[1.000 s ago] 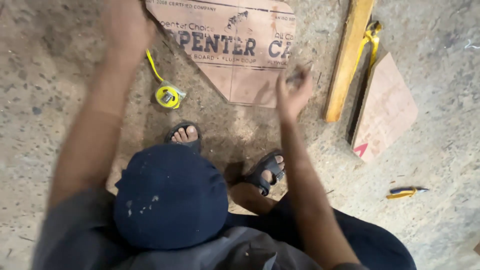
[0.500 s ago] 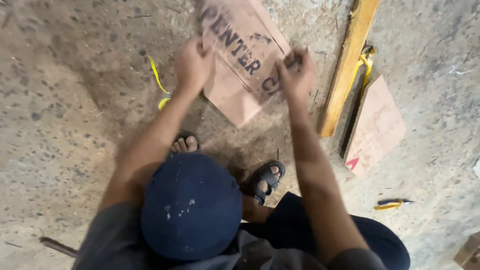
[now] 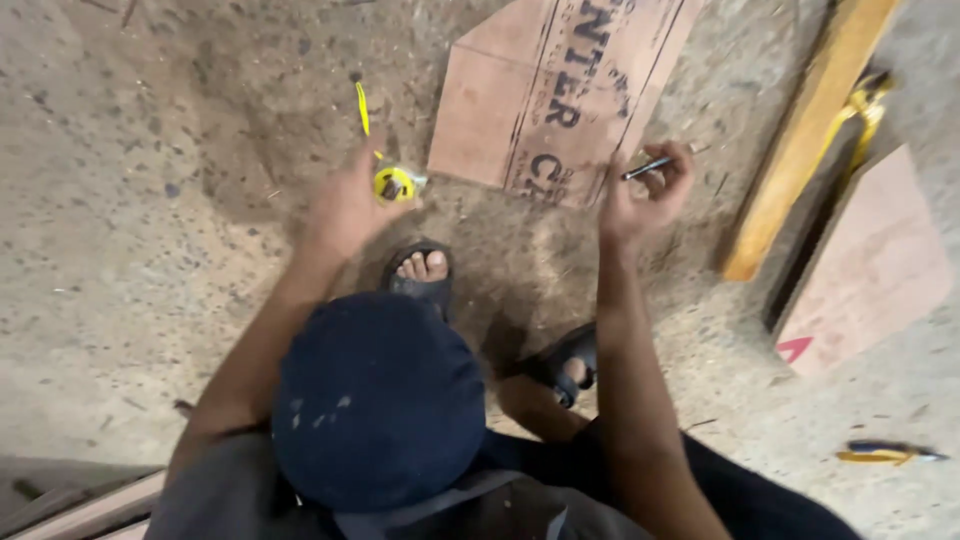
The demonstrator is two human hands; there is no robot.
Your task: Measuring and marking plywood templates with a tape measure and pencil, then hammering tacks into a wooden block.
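My left hand [image 3: 345, 205] hovers low over the dusty floor, fingers apart, right beside a yellow tape measure [image 3: 393, 183] whose blade [image 3: 362, 108] is drawn out away from me. I cannot tell whether the fingers touch it. My right hand [image 3: 640, 190] is raised and pinches a dark pencil [image 3: 648, 167]. Just beyond both hands a brown plywood piece with printed letters [image 3: 560, 90] lies flat on the floor.
A dark blue cap [image 3: 375, 400] and two sandalled feet [image 3: 425, 270] [image 3: 570, 365] are below. A yellow wooden plank [image 3: 810, 130] and a second board piece with a red mark [image 3: 870, 270] lie at the right. A small yellow-and-blue tool [image 3: 885, 453] rests at the lower right.
Both hands have left the plywood piece, which now lies on the floor. My left hand has dropped down next to the tape measure.
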